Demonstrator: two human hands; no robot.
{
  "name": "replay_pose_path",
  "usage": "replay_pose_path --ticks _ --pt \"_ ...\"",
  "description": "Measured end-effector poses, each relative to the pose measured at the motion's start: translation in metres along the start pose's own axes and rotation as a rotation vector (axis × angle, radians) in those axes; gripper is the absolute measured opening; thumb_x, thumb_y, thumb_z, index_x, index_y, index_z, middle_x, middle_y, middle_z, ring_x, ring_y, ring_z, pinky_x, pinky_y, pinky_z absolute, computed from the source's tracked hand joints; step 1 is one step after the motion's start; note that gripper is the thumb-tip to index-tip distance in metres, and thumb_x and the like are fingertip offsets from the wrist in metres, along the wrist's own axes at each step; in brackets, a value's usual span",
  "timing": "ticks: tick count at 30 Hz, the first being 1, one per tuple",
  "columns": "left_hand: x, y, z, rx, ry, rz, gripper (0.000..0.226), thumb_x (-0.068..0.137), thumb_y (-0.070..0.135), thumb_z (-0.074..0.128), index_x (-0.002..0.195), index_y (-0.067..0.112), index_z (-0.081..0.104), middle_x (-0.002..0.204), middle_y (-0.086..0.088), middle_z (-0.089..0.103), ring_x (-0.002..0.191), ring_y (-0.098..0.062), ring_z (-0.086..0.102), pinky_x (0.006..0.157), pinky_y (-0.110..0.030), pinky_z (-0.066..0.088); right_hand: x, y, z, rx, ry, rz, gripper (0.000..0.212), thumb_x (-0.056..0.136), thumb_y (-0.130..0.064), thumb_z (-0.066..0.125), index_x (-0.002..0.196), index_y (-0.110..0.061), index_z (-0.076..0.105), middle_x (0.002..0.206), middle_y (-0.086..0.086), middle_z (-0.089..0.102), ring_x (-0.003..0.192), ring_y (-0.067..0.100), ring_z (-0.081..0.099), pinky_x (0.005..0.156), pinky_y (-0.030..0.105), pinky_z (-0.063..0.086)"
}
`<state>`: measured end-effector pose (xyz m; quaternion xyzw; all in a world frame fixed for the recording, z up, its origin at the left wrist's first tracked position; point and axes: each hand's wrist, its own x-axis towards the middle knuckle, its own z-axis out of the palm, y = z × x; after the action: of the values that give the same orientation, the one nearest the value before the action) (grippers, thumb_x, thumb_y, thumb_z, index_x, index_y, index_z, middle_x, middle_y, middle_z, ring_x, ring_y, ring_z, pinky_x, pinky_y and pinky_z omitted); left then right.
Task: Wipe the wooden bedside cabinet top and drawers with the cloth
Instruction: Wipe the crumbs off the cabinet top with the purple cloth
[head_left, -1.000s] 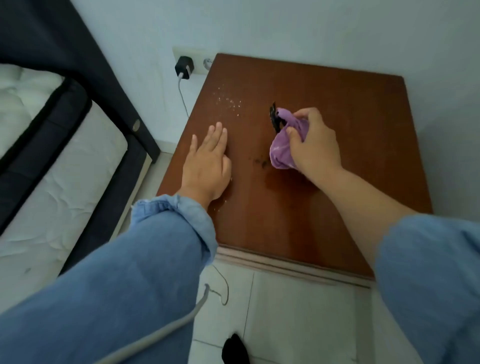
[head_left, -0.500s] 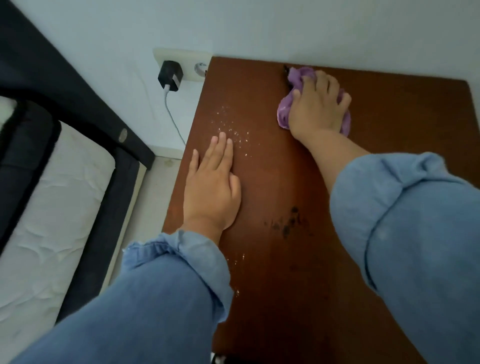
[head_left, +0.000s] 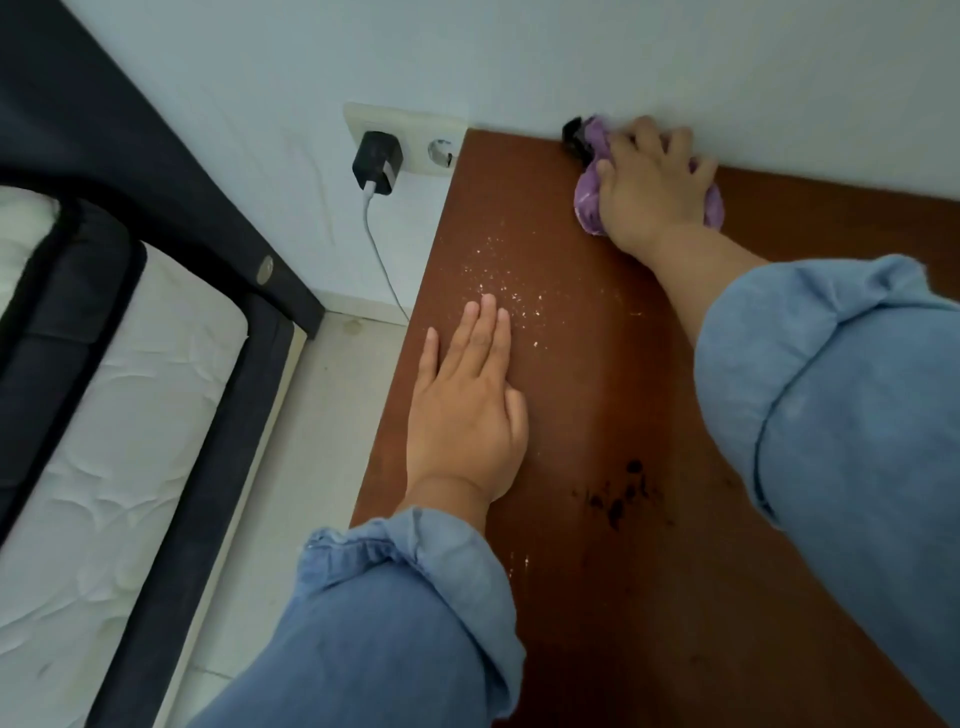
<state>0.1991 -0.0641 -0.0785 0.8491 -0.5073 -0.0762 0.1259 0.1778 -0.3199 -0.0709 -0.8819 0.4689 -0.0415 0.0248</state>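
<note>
The reddish-brown wooden cabinet top (head_left: 613, 395) fills the middle and right of the view. My right hand (head_left: 649, 187) presses a bunched purple cloth (head_left: 589, 208) onto the top's far edge, against the wall; a black part of the cloth (head_left: 574, 136) sticks out at its far left. My left hand (head_left: 465, 405) lies flat on the top near its left edge, fingers together, holding nothing. White crumbs (head_left: 498, 283) are scattered just beyond its fingertips. A patch of dark specks (head_left: 621, 493) lies mid-top. The drawers are out of view.
A wall socket (head_left: 410, 137) with a black charger (head_left: 376, 162) and white cable (head_left: 382, 260) is left of the cabinet. A dark-framed bed with a white mattress (head_left: 109, 441) stands at the left, with a strip of pale floor tiles (head_left: 311, 426) between.
My right hand has carried the cloth from the middle of the top to its far edge by the wall. The view has moved in closer. My left hand has stayed flat in place.
</note>
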Motion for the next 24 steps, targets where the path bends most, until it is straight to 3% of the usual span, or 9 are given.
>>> replay_pose_path --ticks 7,12,18,24 --pt "0.004 -0.013 0.002 0.022 0.010 -0.002 0.071 0.082 0.031 0.012 0.150 0.013 0.021 0.159 -0.001 0.016 0.146 -0.011 0.008 0.120 -0.038 0.002 -0.079 -0.048 0.005 0.083 -0.010 -0.281 0.035 0.097 -0.036 0.034 0.128 -0.029 0.049 0.140 -0.006 0.040 0.123 0.028 0.036 0.092 0.043 0.030" --pt "-0.003 -0.003 -0.003 0.012 0.022 0.017 0.075 0.080 0.035 0.006 0.150 0.011 0.019 0.159 -0.002 0.016 0.147 -0.012 0.007 0.119 -0.038 -0.001 -0.166 -0.045 -0.005 0.074 -0.020 -0.245 0.036 0.098 -0.035 0.034 0.131 -0.028 0.047 0.143 -0.007 0.038 0.125 0.027 0.034 0.093 0.041 0.028" --pt "-0.004 -0.001 -0.006 0.009 0.000 0.025 0.079 0.078 0.037 -0.001 0.151 0.011 0.015 0.160 -0.003 0.011 0.147 -0.014 0.001 0.119 -0.040 -0.005 -0.160 -0.045 -0.009 0.055 -0.079 -0.223 0.038 0.100 -0.036 0.026 0.136 -0.030 0.038 0.146 -0.007 0.029 0.126 0.024 0.028 0.094 0.041 0.025" --pt "-0.067 -0.005 -0.019 0.004 0.013 0.070 0.070 0.083 0.029 0.015 0.150 0.010 0.022 0.159 -0.005 0.016 0.147 -0.016 0.008 0.120 -0.040 -0.001 -0.158 -0.043 -0.011 0.024 -0.087 -0.207 0.037 0.099 -0.034 0.028 0.133 -0.027 0.041 0.143 -0.002 0.032 0.123 0.028 0.032 0.092 0.044 0.028"
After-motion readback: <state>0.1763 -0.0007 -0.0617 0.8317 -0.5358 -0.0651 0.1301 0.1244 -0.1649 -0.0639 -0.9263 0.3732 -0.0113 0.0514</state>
